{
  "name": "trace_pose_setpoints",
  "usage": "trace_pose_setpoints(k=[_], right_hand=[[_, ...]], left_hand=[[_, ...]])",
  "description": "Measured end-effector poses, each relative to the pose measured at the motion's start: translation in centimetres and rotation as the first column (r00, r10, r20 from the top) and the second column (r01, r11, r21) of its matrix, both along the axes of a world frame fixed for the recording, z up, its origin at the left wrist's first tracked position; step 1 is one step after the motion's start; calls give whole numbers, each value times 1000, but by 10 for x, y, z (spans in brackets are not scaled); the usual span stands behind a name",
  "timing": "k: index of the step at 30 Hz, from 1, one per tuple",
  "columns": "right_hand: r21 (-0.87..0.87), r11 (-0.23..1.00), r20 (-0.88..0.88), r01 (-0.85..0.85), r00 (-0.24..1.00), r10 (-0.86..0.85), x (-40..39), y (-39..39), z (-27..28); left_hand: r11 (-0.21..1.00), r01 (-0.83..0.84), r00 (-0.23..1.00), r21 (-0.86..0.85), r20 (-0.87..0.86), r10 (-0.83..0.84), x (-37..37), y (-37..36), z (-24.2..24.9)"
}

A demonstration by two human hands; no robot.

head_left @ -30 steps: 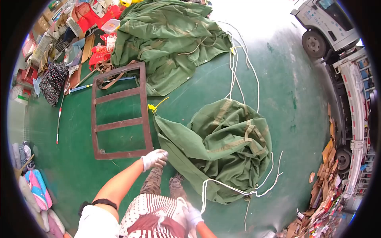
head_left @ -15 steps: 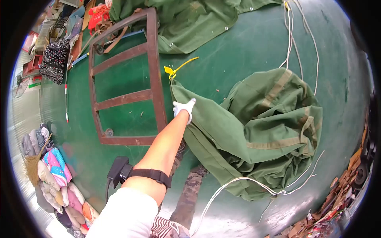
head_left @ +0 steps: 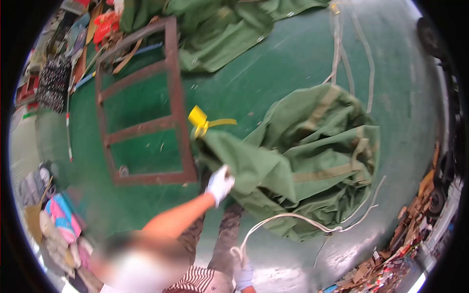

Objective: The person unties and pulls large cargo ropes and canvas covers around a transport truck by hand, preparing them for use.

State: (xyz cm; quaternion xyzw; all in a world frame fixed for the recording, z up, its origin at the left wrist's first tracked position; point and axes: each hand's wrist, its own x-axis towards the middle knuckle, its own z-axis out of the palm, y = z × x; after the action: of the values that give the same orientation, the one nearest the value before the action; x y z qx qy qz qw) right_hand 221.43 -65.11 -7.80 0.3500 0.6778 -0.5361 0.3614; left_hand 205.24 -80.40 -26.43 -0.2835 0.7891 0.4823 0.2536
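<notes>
A big green canvas tarp [head_left: 278, 166] lies bunched on the floor, with tan strap bands across it. My left hand [head_left: 221, 186], in a white glove, grips its near left edge and holds that part up. From the tarp's corner hangs a yellow tag with a strap [head_left: 199, 119]. Low in the view, my right hand [head_left: 243, 276], also gloved, is closed around a white rope [head_left: 273, 216] that runs to the near side of the tarp. The right fingers are partly blurred.
A brown metal frame [head_left: 178, 97] with crossbars and small wheels lies left of the tarp. Another green tarp [head_left: 222, 36] is spread at the back. More pale ropes [head_left: 337, 49] trail behind. Stuffed bundles [head_left: 63, 219] sit at left; scrap cardboard [head_left: 391, 254] piles up at right.
My left hand has drawn back toward my body, bringing the tarp's edge and yellow tag nearer. My right hand has come into view with the rope.
</notes>
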Motion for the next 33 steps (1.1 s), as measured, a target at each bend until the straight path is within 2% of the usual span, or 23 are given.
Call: trace_pose_setpoints(k=[1, 3, 4, 5, 7, 9, 10, 12, 14, 16, 17, 18, 19, 20, 21, 22, 23, 24, 26, 29, 30, 31, 33], right_hand=[[44, 988, -171, -148, 973, 153, -25, 15, -11], [455, 831, -364, -320, 785, 502, -95, 7, 3], [526, 767, -361, -368, 720, 593, -124, 1, 9], [587, 696, -342, -415, 651, 677, -148, -5, 18], [451, 575, -136, -683, 584, 800, -170, -18, 27], [346, 274, 130, -898, 335, 933, -160, -26, 24], [326, 212, 96, -921, 256, 962, -139, -20, 10], [281, 254, 20, -925, 270, 963, -127, -17, 19], [257, 304, 1, -917, 315, 949, -127, -11, 48], [73, 612, 70, -788, 616, 785, -128, -3, 72], [169, 703, -80, -691, 701, 709, -115, 7, 71], [275, 744, -142, -609, 739, 658, -116, 12, 83], [500, 667, -450, -553, 491, 745, -98, 35, 54], [553, 637, -496, -537, 403, 769, -110, 44, 77], [651, 488, -347, -582, 343, 873, -125, 48, 115], [398, 849, -324, -348, 813, 484, -143, 27, 181], [143, 986, -197, -85, 974, 112, -136, 33, 193], [138, 989, -391, -47, 915, 98, -116, 45, 193], [-63, 992, -453, 112, 882, -129, -102, 51, 218], [-316, 898, -447, 307, 787, -426, -89, 44, 253], [-327, 893, -455, 310, 776, -436, -84, 46, 258], [-174, 944, -540, 280, 774, -329, -86, 39, 277], [-232, 875, -488, 426, 727, -483, -90, 42, 293]], left_hand=[[998, 66, 996, 16, 53, -67, 8, 11, 32], [979, 204, 979, 4, 23, -204, 29, 36, 86], [956, 292, 956, 35, -30, -291, 38, 42, 120], [922, 319, 933, 220, -244, -264, 74, 54, 110], [900, 434, 876, 40, -252, -411, 111, 75, 132], [890, 456, 874, 19, -198, -444, 128, 79, 169], [886, 463, 866, 8, -218, -450, 126, 75, 192], [821, 564, 825, 90, -8, -565, 124, 65, 233], [797, 592, 805, 121, -45, -591, 121, 56, 260], [746, 649, 761, 152, -133, -635, 116, 50, 283], [738, 664, 737, 119, -268, -620, 110, 48, 295], [638, 770, 610, -1, -293, -736, 97, 44, 312], [679, 709, 542, -192, -468, -698, 87, 36, 326], [653, 678, 446, -337, -517, -730, 73, 23, 335], [722, 549, 451, -420, -579, -680, 60, 10, 338], [728, 566, 401, -386, -642, -653, 39, -10, 361], [838, 428, 525, -339, -662, -535, 36, -23, 375], [836, 352, 518, -421, -656, -549, 41, -32, 363], [864, 337, 502, -375, -704, -502, 37, -39, 375], [784, 549, 354, -290, -768, -533, 36, -29, 411], [748, 609, 337, -263, -768, -545, 40, -19, 424], [735, 630, 309, -248, -789, -531, 45, -9, 431], [782, 585, 323, -215, -822, -468, 60, 10, 438]])
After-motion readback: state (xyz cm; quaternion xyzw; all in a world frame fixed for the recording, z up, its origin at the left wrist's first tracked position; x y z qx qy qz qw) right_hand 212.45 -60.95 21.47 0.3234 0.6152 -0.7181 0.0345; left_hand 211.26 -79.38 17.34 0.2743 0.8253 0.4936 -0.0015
